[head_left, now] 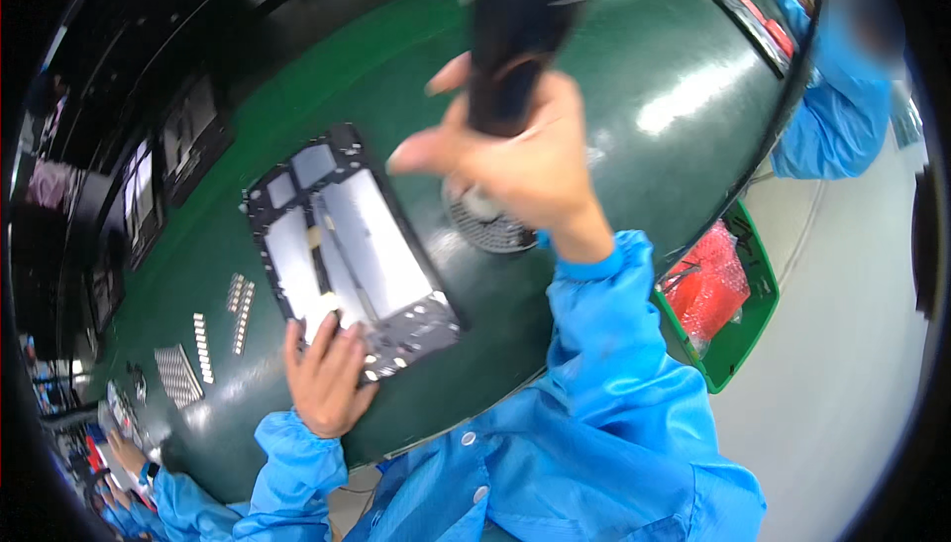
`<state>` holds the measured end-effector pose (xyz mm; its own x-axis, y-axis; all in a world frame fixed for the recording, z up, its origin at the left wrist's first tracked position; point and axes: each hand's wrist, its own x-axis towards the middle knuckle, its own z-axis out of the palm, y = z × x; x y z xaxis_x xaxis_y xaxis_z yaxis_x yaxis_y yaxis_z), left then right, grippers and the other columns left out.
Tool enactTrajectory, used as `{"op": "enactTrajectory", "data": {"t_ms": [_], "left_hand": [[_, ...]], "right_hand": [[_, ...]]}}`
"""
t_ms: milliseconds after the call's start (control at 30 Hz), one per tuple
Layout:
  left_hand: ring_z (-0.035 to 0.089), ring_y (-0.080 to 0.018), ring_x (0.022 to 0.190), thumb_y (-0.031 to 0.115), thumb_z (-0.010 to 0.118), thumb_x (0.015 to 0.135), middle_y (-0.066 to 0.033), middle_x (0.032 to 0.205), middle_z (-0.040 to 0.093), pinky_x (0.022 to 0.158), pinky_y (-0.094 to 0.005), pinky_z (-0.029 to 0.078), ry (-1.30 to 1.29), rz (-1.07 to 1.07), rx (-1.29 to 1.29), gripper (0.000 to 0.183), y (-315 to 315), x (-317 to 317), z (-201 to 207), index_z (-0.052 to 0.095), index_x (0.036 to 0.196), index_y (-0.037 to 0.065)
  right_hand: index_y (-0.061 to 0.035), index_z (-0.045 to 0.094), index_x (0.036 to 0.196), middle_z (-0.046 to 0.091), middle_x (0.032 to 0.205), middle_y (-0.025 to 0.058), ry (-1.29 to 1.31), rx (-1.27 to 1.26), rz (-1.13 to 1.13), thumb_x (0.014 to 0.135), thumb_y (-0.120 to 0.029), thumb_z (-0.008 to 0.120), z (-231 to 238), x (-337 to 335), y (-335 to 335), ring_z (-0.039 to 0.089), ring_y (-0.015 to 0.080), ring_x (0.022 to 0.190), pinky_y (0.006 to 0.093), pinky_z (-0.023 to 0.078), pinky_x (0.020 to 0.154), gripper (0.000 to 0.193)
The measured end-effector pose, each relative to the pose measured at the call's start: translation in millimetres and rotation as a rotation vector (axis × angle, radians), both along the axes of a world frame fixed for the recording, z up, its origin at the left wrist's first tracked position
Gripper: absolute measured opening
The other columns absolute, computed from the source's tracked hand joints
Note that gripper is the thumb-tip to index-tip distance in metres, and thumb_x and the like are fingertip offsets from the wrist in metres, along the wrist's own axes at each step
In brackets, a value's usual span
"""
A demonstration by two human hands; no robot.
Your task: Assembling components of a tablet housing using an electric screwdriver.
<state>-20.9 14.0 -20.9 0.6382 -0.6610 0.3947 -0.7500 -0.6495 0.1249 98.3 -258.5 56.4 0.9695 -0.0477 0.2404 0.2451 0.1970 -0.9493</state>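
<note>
An opened tablet [396, 245] with a black frame and silver battery panels lies tilted on the green table. My left hand [330, 374] rests on its near left corner, fingers stretched out and fairly flat. Raised above the table beyond the tablet, my right hand [525, 161] is around a black tool [515, 47], shaped like an electric screwdriver and blurred by motion. Its thumb sticks out to the left, and the other fingers are partly hidden behind the tool. Under that hand is a round grey disc [505, 236] with rings of small holes, partly covered.
Strips of small pale parts [203, 349] and a striped grey piece [178, 377] lie left of the tablet. Other dark devices [188, 141] stand farther left. A green bin [733, 354] with red bubble-wrapped packs is at right. Co-workers in blue sleeves [837, 126] sit at both sides.
</note>
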Motion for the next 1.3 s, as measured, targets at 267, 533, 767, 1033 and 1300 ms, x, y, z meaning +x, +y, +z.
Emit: {"op": "enactTrajectory", "data": {"t_ms": [267, 533, 767, 1033, 1300], "left_hand": [[0.027, -0.0343, 0.135, -0.011, 0.046, 0.077, -0.024, 0.145, 0.027, 0.111, -0.0396, 0.022, 0.281, 0.314, -0.816, 0.062, -3.1, 18.8, -11.8, 0.03, 0.137, -0.009], [0.02, -0.0288, 0.139, -0.019, 0.031, 0.068, -0.0191, 0.149, 0.022, 0.112, -0.0359, 0.018, 0.332, 0.364, -0.968, 0.074, -39.1, 37.7, -10.9, 0.025, 0.141, -0.005], [0.06, -0.0263, 0.107, 0.001, 0.056, 0.087, -0.0116, 0.104, 0.067, 0.104, -0.0508, 0.029, 0.202, 0.402, -0.76, 0.018, -36.3, 39.0, -9.1, 0.064, 0.104, -0.001], [0.065, -0.0202, 0.093, 0.001, 0.059, 0.085, -0.0105, 0.097, 0.069, 0.104, -0.0458, 0.032, 0.308, 0.53, -0.899, 0.01, -12.4, 34.2, 2.8, 0.066, 0.092, -0.001], [0.06, -0.011, 0.077, -0.004, 0.064, 0.082, -0.0058, 0.086, 0.062, 0.068, -0.0214, 0.048, 0.549, 0.538, -0.994, 0.013, 17.6, 32.4, 5.3, 0.067, 0.094, -0.002]], "right_hand": [[0.0012, 0.055, 0.085, 0.058, 0.058, 0.0035, -0.222, 0.065, -0.209, 0.07, 0.001, 0.076, -18.0, 23.2, -11.6, 0.054, 0.0101, 0.044, 0.0223, 0.04, 0.041, 0.025], [0.0012, 0.055, 0.086, 0.058, 0.058, 0.0034, -0.265, -0.032, -0.243, 0.071, 0.001, 0.076, -27.9, 27.6, -8.7, 0.054, 0.0107, 0.045, 0.0224, 0.041, 0.042, 0.026], [0.0011, 0.055, 0.086, 0.059, 0.059, 0.0034, -0.24, -0.058, -0.232, 0.071, 0.001, 0.076, -30.4, 30.0, -8.5, 0.054, 0.0094, 0.045, 0.0211, 0.04, 0.042, 0.026], [0.0002, 0.055, 0.086, 0.058, 0.059, 0.0022, -0.244, -0.049, -0.182, 0.071, 0.001, 0.076, -33.2, 28.5, 2.1, 0.054, 0.0089, 0.046, 0.0211, 0.041, 0.042, 0.025], [0.0008, 0.053, 0.098, 0.057, 0.062, 0.0065, -0.308, 0.013, -0.278, 0.072, 0.005, 0.072, -13.7, 8.3, -10.8, 0.054, 0.0141, 0.049, 0.0259, 0.043, 0.05, 0.032]]}}
